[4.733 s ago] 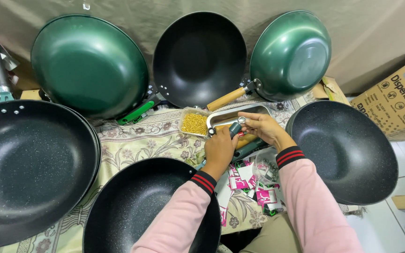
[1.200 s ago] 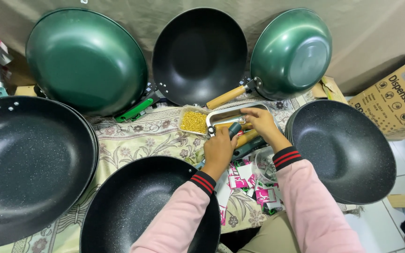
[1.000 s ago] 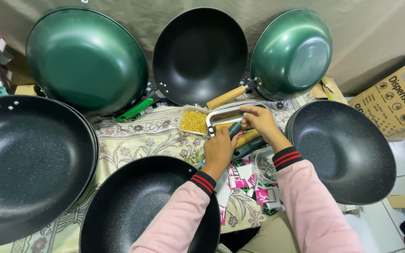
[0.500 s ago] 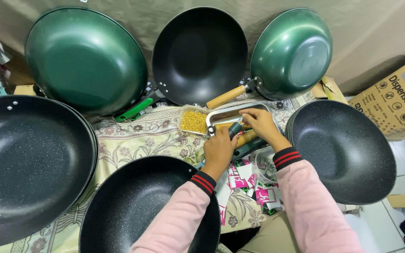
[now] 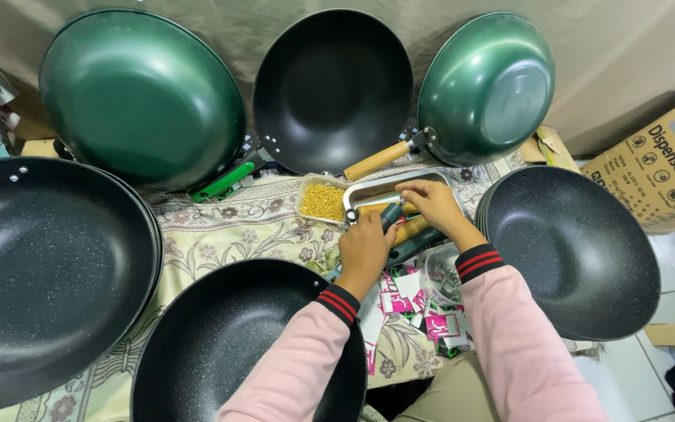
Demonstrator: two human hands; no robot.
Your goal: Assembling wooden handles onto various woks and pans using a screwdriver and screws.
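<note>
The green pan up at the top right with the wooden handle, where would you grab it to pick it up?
Probably by the wooden handle of the green pan. It sticks out from the pan's lower left rim toward the table's middle, bare and free. Come from the lower left and wrap your grip around it; the round bowl leans on the wall.

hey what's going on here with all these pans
A person in pink sleeves works over a flowered cloth ringed by black and green woks. The left hand grips a dark green handle; the right hand pinches near its tip, above a metal tray. A tub of yellow bits sits beside them.
</note>
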